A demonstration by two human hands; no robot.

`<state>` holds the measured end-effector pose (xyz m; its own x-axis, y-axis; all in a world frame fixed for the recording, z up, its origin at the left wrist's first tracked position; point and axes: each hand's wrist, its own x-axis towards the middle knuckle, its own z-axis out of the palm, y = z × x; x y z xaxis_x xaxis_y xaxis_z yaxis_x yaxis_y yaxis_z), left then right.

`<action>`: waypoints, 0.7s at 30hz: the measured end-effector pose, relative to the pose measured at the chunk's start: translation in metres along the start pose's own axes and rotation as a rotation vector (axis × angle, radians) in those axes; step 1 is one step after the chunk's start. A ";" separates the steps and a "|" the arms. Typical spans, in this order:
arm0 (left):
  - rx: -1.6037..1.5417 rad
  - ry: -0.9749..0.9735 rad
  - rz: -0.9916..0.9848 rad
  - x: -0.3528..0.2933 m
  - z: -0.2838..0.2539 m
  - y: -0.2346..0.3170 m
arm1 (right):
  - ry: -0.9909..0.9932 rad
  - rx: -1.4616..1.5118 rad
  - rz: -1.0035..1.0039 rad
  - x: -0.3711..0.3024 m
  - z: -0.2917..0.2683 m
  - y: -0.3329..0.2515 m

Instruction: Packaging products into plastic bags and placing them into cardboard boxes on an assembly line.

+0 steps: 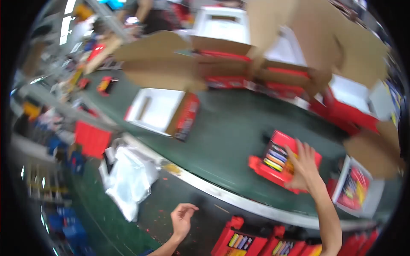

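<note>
The right hand [302, 166] spreads over a boxy red plastic case [282, 162] with a colour-striped panel [274, 157], grip unclear; the left hand [183, 219] curls loosely, free.

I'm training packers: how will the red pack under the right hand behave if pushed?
The red pack looks fairly stiff, judging by its boxy outline. It probably won't roll or tip, since it lies flat and broad on the green surface.

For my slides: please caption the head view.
Right hand touches a red package on a green surface, open cartons beyond.
</note>
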<state>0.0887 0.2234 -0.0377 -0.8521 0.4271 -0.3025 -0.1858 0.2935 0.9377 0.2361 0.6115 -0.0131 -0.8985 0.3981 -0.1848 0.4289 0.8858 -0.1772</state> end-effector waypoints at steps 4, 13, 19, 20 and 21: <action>0.021 -0.135 -0.073 -0.019 0.002 -0.010 | 0.173 0.104 -0.045 -0.003 0.005 -0.014; 0.104 -0.679 -0.158 -0.114 0.050 -0.049 | 0.237 0.155 0.539 -0.238 -0.066 -0.006; 0.168 -0.747 -0.118 -0.143 0.064 -0.040 | 0.509 0.279 1.087 -0.401 -0.047 -0.050; 0.164 -0.743 -0.111 -0.145 0.065 -0.046 | 0.527 0.260 1.153 -0.420 -0.039 -0.059; 0.170 -0.732 -0.105 -0.148 0.064 -0.048 | 0.573 0.264 1.184 -0.437 -0.027 -0.066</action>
<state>0.2546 0.2009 -0.0488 -0.2809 0.8309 -0.4803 -0.1199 0.4662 0.8765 0.5985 0.3857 0.1056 0.1389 0.9884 0.0608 0.9167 -0.1051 -0.3856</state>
